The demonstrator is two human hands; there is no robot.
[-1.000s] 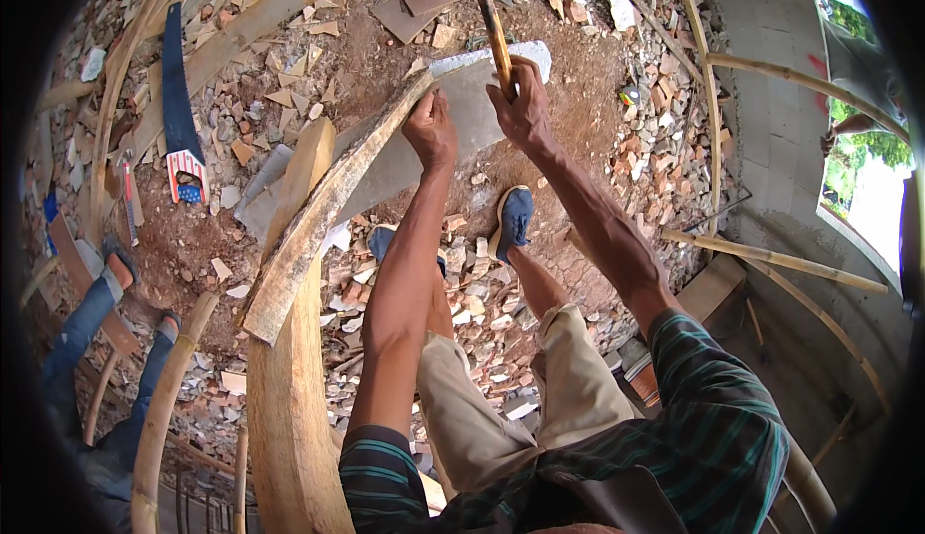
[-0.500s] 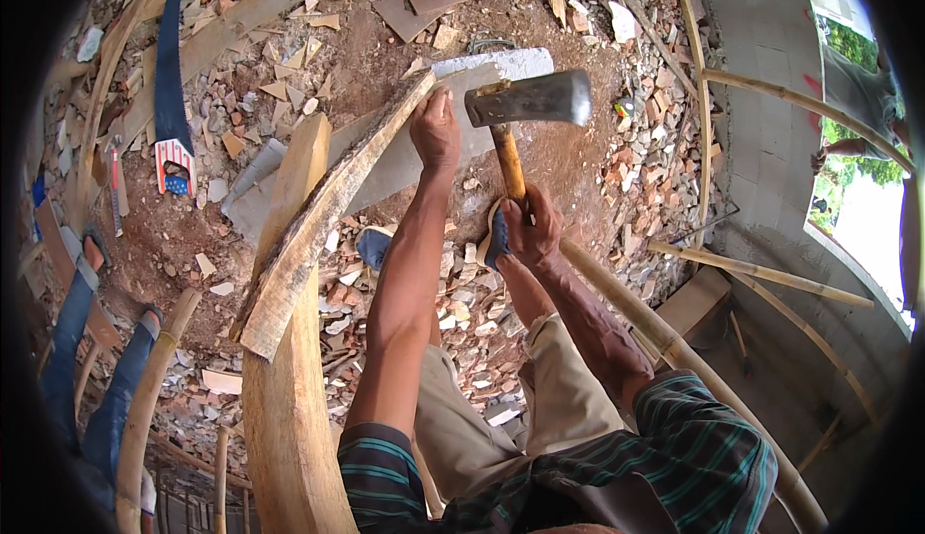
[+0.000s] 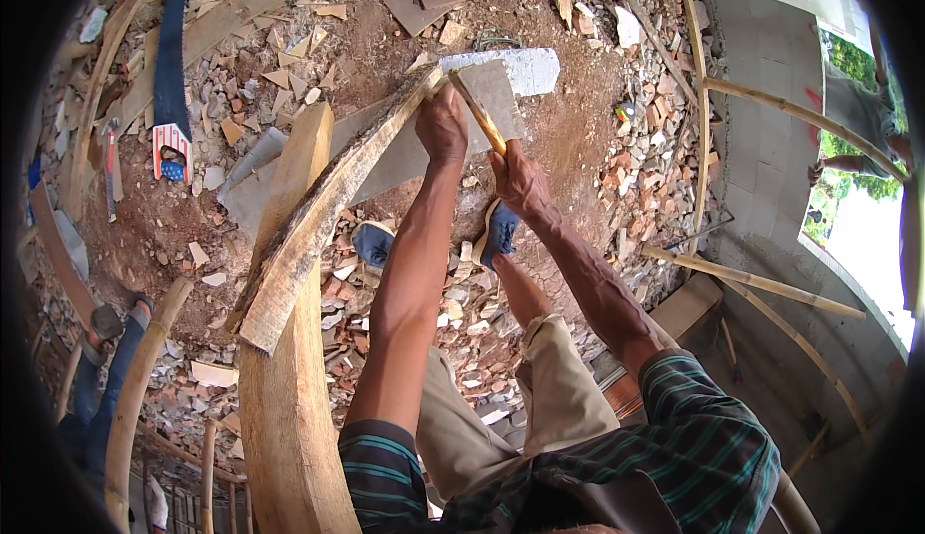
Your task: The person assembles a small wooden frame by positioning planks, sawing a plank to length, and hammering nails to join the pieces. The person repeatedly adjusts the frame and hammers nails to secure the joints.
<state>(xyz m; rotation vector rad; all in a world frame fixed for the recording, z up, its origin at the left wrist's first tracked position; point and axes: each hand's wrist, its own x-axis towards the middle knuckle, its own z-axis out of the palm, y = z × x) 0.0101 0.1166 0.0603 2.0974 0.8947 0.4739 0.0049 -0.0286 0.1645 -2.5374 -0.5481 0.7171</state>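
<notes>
A rough, bark-edged wood strip [image 3: 337, 208] lies slantwise across a thick squared timber [image 3: 279, 409]. My left hand [image 3: 443, 128] is closed around the strip's far end. My right hand [image 3: 521, 180] grips the wooden handle of an axe [image 3: 479, 122], whose top reaches the strip's end beside my left hand. The axe head cannot be made out clearly there. Beneath both hands lies a grey flat board [image 3: 400, 170] on the dirt, with a white-topped block [image 3: 515, 70] just beyond it.
A handsaw [image 3: 171, 72] lies on rubble at the left. Bamboo poles [image 3: 145, 380] rise at lower left near another person's legs [image 3: 106, 399]. More poles [image 3: 756, 284] lean by the grey wall [image 3: 761, 101] at right. Another person [image 3: 862, 101] stands beyond the opening.
The axe has swung down and left, bringing its top to the strip's end. My right hand moved forward with it. My left hand stays on the strip. The person at left has shifted.
</notes>
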